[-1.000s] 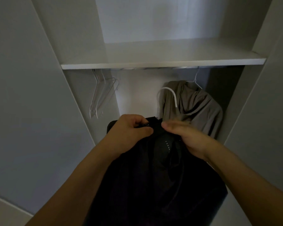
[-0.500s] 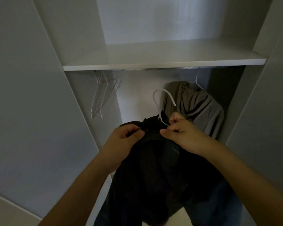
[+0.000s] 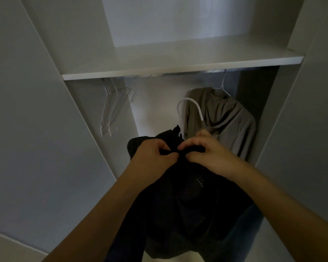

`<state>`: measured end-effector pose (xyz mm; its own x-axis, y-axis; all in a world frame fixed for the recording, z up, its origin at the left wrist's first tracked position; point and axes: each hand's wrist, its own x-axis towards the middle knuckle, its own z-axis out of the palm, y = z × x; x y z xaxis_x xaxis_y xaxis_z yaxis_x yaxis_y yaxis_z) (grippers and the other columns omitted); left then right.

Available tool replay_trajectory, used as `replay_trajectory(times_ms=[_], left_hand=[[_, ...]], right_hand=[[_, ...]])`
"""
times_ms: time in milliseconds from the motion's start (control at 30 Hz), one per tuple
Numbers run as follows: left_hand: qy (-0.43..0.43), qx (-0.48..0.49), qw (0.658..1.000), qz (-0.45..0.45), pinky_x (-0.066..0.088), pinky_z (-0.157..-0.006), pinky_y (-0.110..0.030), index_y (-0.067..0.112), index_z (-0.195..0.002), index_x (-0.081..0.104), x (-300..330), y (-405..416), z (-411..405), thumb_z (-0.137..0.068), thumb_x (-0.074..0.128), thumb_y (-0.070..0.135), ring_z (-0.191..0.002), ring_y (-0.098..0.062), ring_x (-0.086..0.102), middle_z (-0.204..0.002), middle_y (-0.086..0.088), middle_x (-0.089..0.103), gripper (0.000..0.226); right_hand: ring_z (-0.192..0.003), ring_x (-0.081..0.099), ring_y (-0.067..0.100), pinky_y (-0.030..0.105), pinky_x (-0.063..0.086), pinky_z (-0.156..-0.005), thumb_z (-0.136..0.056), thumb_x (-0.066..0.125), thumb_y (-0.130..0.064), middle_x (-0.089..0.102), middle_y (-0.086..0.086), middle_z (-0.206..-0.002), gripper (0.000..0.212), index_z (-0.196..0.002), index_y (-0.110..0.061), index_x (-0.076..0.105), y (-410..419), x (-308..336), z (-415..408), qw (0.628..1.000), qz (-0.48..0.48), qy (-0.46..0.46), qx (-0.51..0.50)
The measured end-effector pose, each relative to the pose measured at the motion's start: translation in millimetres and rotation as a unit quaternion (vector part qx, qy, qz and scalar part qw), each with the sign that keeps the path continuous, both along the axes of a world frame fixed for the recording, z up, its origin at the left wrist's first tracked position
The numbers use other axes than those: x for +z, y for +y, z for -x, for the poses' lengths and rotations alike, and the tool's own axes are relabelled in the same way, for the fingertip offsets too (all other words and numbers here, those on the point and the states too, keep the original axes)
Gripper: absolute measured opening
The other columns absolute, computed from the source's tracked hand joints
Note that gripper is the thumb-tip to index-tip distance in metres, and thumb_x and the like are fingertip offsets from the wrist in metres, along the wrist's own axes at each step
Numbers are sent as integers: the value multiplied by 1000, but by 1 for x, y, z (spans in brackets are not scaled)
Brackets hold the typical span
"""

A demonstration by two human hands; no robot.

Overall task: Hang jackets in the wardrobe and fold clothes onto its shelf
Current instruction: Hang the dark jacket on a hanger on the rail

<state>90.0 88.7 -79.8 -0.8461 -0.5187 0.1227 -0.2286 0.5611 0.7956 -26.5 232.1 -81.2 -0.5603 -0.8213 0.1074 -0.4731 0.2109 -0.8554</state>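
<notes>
Head view: The black jacket point(image 3: 187, 195) hangs near, in front of the open wardrobe, below the shelf point(image 3: 178, 71). The left hand point(image 3: 151, 157) pinches the collar on its left side; the right hand point(image 3: 206, 154) pinches it on the right, fingertips of both nearly touching at the neck. The white hanger point(image 3: 189, 108) rises from the collar, its hook free and not yet on the rail point(image 3: 178, 73), which runs just under the shelf.

Farther right, a grey jacket point(image 3: 222, 118) already hangs from the rail. Spare hangers point(image 3: 112, 108) hang at the far left, well apart.

The step in hand appears to be seating the collar on the hanger. To do it well:
- Settle both shoulders evenly before releasing either pinch; the fabric looks heavy and limp and may slide off one arm.
- Keep the hook upright and facing the rail.
- Then lift it into the gap between the spare hangers and the grey jacket.
</notes>
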Motion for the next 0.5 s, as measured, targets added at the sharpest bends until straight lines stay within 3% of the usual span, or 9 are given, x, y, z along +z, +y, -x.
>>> replay_trajectory(times_ms=[133,233,300,333,400,500], left_hand=[[-4,-4,1000,-2,43,-48,-8,21,-67,65,1,-5,-2,-81,74,24,-55,0,62,-63,12,66,17],[-7,-19,1000,-7,49,-54,-11,22,-71,67,1,-8,-5,-83,72,26,-61,-4,65,-68,11,67,14],[-14,-23,1000,1,52,-55,-13,22,-73,66,1,-10,-8,-84,71,27,-62,-8,65,-70,10,67,14],[-12,-21,1000,4,51,-55,-13,21,-73,66,1,-10,-8,-85,71,26,-61,-8,65,-70,10,67,14],[-3,-12,1000,-3,50,-53,-12,19,-73,66,1,-10,-8,-84,71,25,-60,-8,65,-69,7,67,14],[-3,7,1000,-14,50,-52,-13,16,-73,68,1,-8,-7,-83,73,24,-59,-7,66,-67,5,68,14]], right_hand=[[-94,47,3,1,33,-85,-82,74,-15,41,0,-99,22,-98,-29,68,1,-1,-2,999,28,29,0],[-85,44,-8,2,34,-82,-81,75,-15,40,-3,-94,17,-92,-27,69,1,-2,-2,998,50,30,12],[-82,44,-12,2,34,-80,-77,76,-31,39,-6,-93,11,-85,-26,70,0,0,-2,998,60,-6,19],[-81,45,-12,2,34,-78,-72,74,-43,40,-7,-93,20,-81,-26,70,-1,0,-2,998,59,-21,15],[-81,45,-14,-1,34,-74,-60,70,-60,40,-8,-96,35,-75,-28,68,-5,0,0,999,29,-10,10],[-84,43,-9,2,35,-71,-64,79,-54,38,-10,-97,28,-73,-32,64,-9,-1,2,997,-40,63,25]])
